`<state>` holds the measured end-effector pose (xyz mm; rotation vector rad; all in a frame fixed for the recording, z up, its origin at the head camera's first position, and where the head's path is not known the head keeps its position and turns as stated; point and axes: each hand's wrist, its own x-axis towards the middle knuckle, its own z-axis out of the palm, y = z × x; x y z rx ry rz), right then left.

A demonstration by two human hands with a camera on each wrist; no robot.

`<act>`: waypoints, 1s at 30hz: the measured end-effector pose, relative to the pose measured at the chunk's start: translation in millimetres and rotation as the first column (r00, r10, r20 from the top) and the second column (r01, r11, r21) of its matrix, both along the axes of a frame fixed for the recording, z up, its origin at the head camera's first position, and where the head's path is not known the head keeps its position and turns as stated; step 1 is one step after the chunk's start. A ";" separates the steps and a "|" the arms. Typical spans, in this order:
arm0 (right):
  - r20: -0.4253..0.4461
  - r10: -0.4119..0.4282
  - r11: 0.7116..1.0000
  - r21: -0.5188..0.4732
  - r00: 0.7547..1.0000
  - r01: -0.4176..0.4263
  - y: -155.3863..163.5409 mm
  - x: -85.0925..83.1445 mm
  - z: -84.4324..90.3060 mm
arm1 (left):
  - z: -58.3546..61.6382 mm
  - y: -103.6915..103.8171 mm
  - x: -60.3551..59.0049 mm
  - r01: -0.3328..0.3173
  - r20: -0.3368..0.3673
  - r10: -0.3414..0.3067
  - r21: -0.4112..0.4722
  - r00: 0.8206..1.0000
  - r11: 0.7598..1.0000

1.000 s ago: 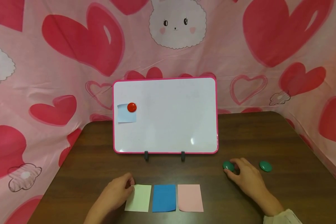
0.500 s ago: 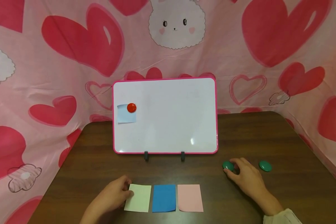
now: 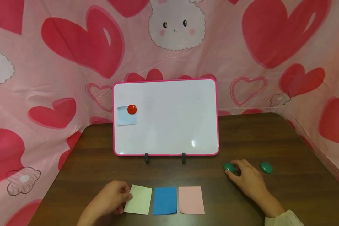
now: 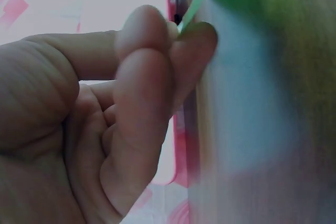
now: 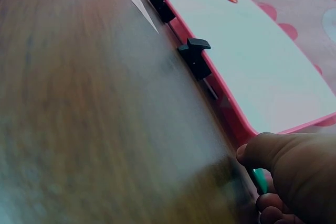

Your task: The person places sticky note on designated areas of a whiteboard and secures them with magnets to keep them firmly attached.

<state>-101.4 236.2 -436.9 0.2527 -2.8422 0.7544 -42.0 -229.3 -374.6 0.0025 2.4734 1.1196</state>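
The left hand [image 3: 110,197] pinches the green note's [image 3: 139,200] corner on the tabletop [image 3: 271,138]; the right hand [image 3: 247,179] grips a green magnet [image 3: 229,167] near the whiteboard [image 3: 169,119].

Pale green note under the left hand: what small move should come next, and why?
Probably lift it clear of the table. The left hand pinches the pale green note by its edge, the right hand grips a green magnet, and the whiteboard has bare space.

Bare table [image 3: 96,163] before the whiteboard [image 3: 169,125] — seemingly passable; notes [image 3: 165,201] line the near edge.
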 end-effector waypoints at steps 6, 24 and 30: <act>-0.011 -0.005 1.000 0.004 1.000 0.005 0.5 1.1 1.0 | 1.5 -2.6 -1.6 0.004 -0.027 -0.003 0.019 1.000 1.000; -0.039 -0.002 1.000 0.013 0.999 0.003 -0.7 1.7 0.9 | 3.6 -0.7 -14.8 -0.233 -0.179 0.260 0.158 0.949 0.960; -0.054 -0.013 1.000 0.006 0.998 0.013 -0.5 0.9 -0.8 | 15.5 2.0 -22.6 -0.276 -0.248 0.350 0.291 0.903 0.916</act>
